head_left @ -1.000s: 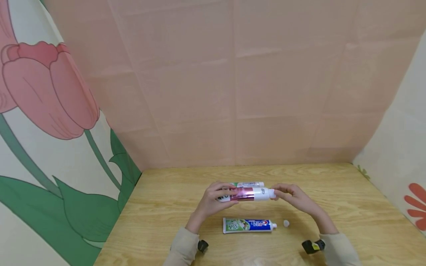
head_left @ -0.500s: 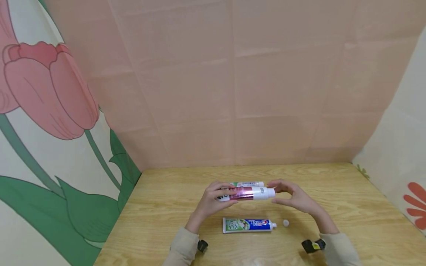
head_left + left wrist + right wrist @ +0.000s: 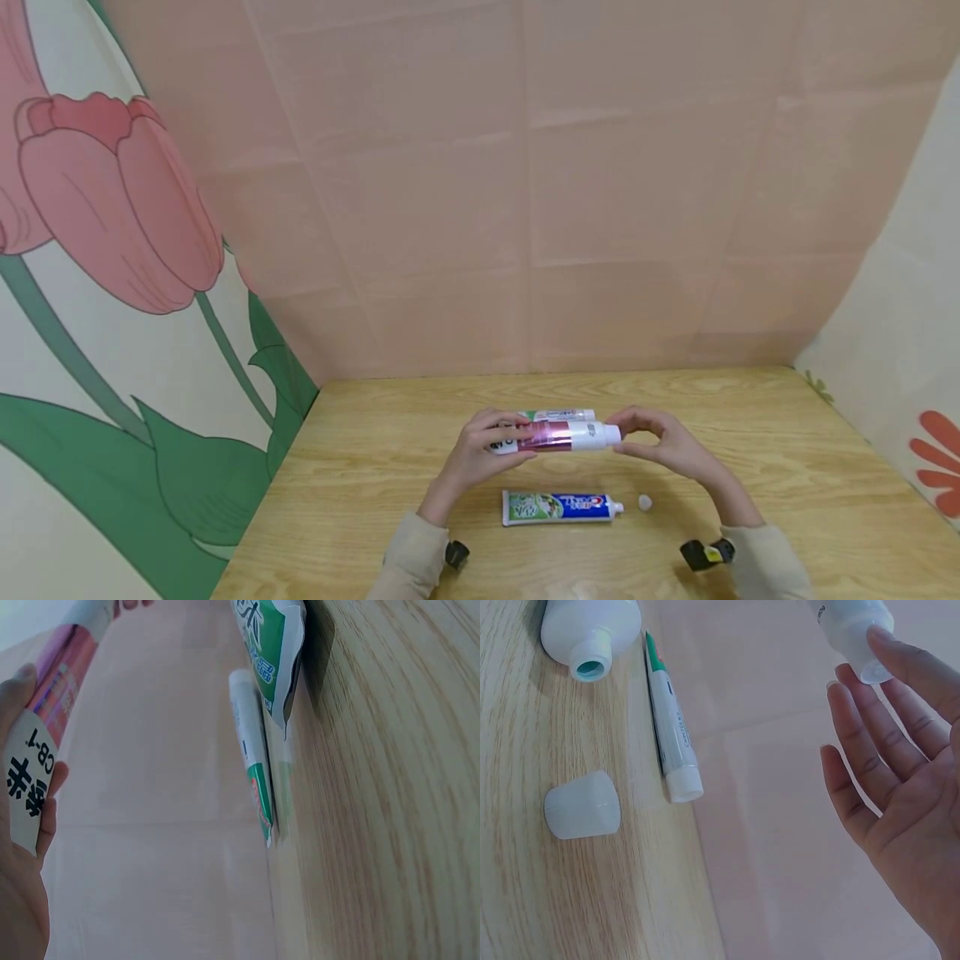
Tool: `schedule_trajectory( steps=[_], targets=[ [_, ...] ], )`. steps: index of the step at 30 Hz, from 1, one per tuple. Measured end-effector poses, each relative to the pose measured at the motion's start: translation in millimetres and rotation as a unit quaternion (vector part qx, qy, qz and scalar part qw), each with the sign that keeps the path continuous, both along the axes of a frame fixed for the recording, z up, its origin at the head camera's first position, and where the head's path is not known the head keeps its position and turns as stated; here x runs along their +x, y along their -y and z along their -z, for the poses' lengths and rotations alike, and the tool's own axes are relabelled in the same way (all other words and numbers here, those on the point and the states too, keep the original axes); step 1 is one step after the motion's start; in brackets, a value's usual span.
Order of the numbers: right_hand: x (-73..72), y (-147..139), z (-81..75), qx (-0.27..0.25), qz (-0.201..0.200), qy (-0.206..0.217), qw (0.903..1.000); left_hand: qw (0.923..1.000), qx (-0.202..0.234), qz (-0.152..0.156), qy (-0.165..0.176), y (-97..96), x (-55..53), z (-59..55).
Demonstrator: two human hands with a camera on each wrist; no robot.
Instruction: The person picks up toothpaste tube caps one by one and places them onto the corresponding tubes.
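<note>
A pink-and-white toothpaste tube (image 3: 551,437) is held level above the table by my left hand (image 3: 480,450), thumb below and fingers over its printed body. Its white cap (image 3: 612,435) points right. At that end my right hand (image 3: 667,443) pinches the cap between thumb and fingertips, as the right wrist view shows, with the other fingers spread. Below the hands lies a green-and-blue toothpaste tube (image 3: 558,507), its nozzle (image 3: 592,666) uncapped. A loose white cap (image 3: 645,502) stands on the table just right of that nozzle.
Behind the held tube, a third tube (image 3: 573,415), white and green with its cap on, lies on the wooden table (image 3: 360,500). A pink cloth (image 3: 525,208) hangs at the table's far edge. A tulip-patterned wall covering (image 3: 120,208) stands at the left.
My right fingers were bunched at the cap's end, then spread around it, and now grip it with thumb and fingertips. The left hand and its toothpaste tube stay in place.
</note>
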State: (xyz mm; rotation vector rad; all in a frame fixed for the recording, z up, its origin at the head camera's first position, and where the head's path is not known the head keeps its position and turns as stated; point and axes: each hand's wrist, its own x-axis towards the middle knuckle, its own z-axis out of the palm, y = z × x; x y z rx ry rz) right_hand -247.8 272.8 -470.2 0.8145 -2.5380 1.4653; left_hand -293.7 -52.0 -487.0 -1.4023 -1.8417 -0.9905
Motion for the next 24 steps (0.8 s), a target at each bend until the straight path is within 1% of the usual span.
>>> schedule_trajectory(
  steps=[9,16,24],
  targets=[
    [-0.9,-3.3,3.1,0.009,0.023,0.02,0.9995,1.0,0.004,0.002,-0.008,-1.3,-1.2,1.2],
    [-2.4,-5.5,7.1,0.013,0.035,0.026,0.999,1.0,0.002,0.002,0.008,-2.3,0.5,0.1],
    [-2.8,-4.7,7.1,0.021,0.03,0.022,0.9991,0.9999,0.003,0.002,0.01,-2.8,0.7,-0.5]
  ],
)
